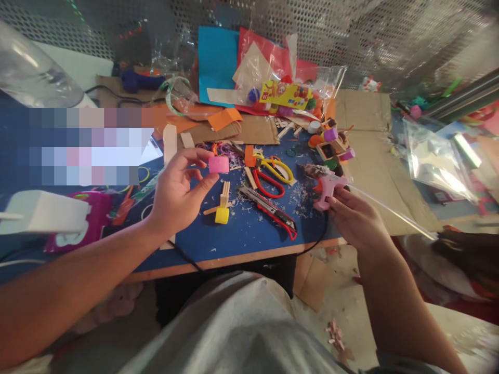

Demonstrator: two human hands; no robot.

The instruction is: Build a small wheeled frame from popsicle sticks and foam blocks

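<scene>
Between the thumb and fingers of my left hand (pixel 181 189) is a small pink cylinder (pixel 219 164), held above the table. My right hand (pixel 354 215) grips a pink glue gun (pixel 329 189) by its handle; a long clear glue stick (pixel 390 210) sticks out of its back, and its nozzle end, crusted with grey residue, points left. Below the pink piece, a yellow cylinder (pixel 222 215) lies beside a small stack of wooden sticks (pixel 225 193). A box cutter (pixel 271 210) with red and black handle rests between my hands, next to scissors (pixel 268 182) with red and yellow handles.
Blue table (pixel 241 244) with white scraps. Cardboard (pixel 366 156) lies at right, near a small stick-built object with coloured cylinders (pixel 331 140). A yellow-labelled plastic bag (pixel 286 95) and coloured paper (pixel 218 62) lie at the back. A white charger (pixel 47 213) is at left. A black cord (pixel 185 254) crosses the front edge.
</scene>
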